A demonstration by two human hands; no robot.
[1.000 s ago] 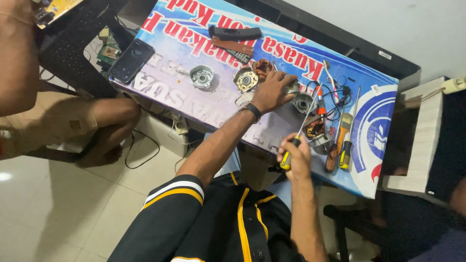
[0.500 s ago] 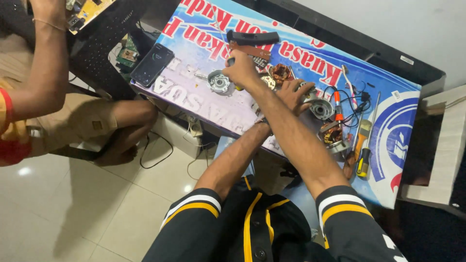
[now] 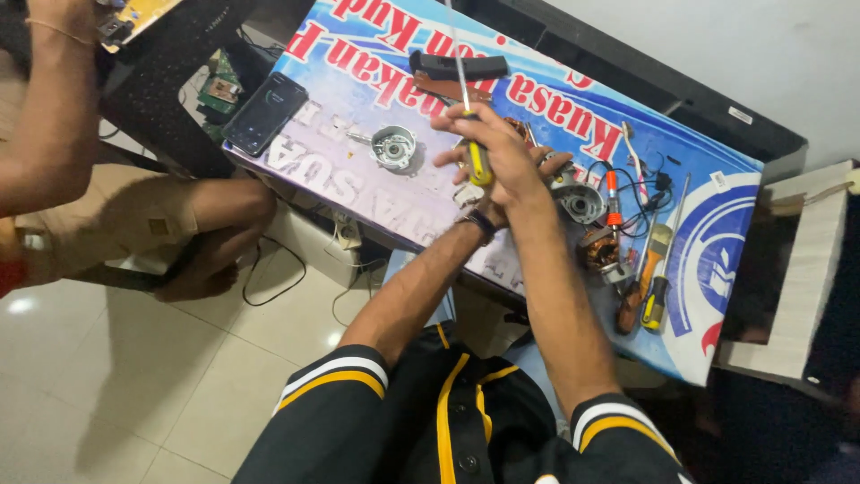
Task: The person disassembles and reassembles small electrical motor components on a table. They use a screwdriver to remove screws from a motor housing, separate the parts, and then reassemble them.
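My right hand (image 3: 506, 148) is shut on a yellow-handled screwdriver (image 3: 478, 161), whose thin shaft points up and away over the table. My left hand (image 3: 451, 158), with a dark watch on its wrist, lies mostly hidden under the right one. Only some fingertips show, spread on either side over a copper-wound motor part (image 3: 517, 126), and whether it grips the part is hidden. Both hands are above the blue and white printed banner (image 3: 358, 54) that covers the table.
A round metal housing (image 3: 392, 146) lies to the left of my hands and another (image 3: 580, 203) to the right. A phone (image 3: 266, 112), a black handle (image 3: 459, 64), an armature (image 3: 600, 251) and several screwdrivers (image 3: 657, 269) lie about. Another person (image 3: 54, 125) sits at left.
My right hand has come from the right side of the table to the middle, carrying the screwdriver, and now covers my left hand. The screwdriver shaft has swung upward.
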